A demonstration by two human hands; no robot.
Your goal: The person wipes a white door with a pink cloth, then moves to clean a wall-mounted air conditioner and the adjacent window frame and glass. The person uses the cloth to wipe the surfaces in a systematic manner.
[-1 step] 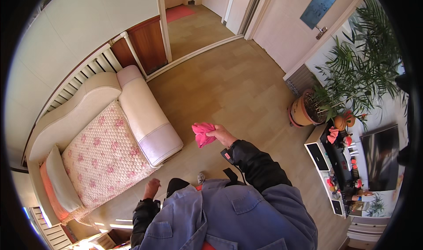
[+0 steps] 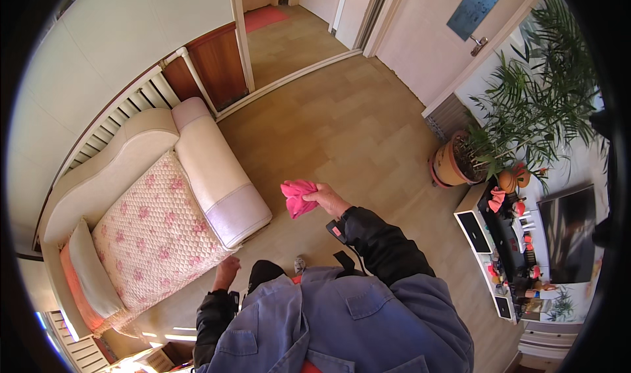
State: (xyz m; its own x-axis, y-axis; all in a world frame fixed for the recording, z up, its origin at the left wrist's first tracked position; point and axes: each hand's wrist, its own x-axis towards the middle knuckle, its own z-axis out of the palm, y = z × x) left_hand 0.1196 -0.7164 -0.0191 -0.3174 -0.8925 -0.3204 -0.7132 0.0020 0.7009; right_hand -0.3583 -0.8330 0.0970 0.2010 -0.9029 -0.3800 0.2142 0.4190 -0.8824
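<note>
Over the floor [image 2: 355, 130] near the sofa [image 2: 213, 156], the right hand [image 2: 332, 200] grips a pink cloth [image 2: 298, 197], probably light and soft, best held by its folds, while how far the left hand [image 2: 227, 272] spreads, I can't tell.

A cream sofa [image 2: 209, 148] carries a floral quilted cover [image 2: 143, 233], a grey cushion [image 2: 95, 269] and an orange cushion [image 2: 75, 289]; the tan floor [image 2: 315, 120] bears a potted plant [image 2: 451, 164], the low cabinet [image 2: 473, 232] red ornaments [image 2: 497, 200].

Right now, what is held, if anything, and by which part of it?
The right hand holds a bunched pink cloth by its right edge; nothing shows in the left hand.
</note>
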